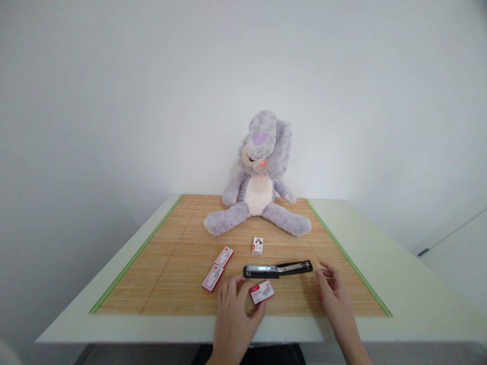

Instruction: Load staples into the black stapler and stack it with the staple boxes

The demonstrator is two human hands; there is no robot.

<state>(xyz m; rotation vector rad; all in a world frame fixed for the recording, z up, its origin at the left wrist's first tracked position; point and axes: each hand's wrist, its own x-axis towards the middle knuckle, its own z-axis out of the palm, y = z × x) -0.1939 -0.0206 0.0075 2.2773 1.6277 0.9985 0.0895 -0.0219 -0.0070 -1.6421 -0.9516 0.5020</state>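
Observation:
My left hand (235,310) pinches a small red and white staple box (262,292) just above the bamboo mat (175,263), near its front edge. A black stapler (277,269) lies opened out flat on the mat, just behind the box. My right hand (335,296) hovers to the right of the stapler's end, fingers loosely spread and holding nothing. Two more red and white staple boxes (218,268) lie to the left of my left hand. A smaller white box (257,246) stands upright behind the stapler.
A grey plush rabbit (261,182) sits at the back of the mat against the white wall. The mat covers the middle of a white table (403,284). A white cabinet edge (456,243) shows at the far right.

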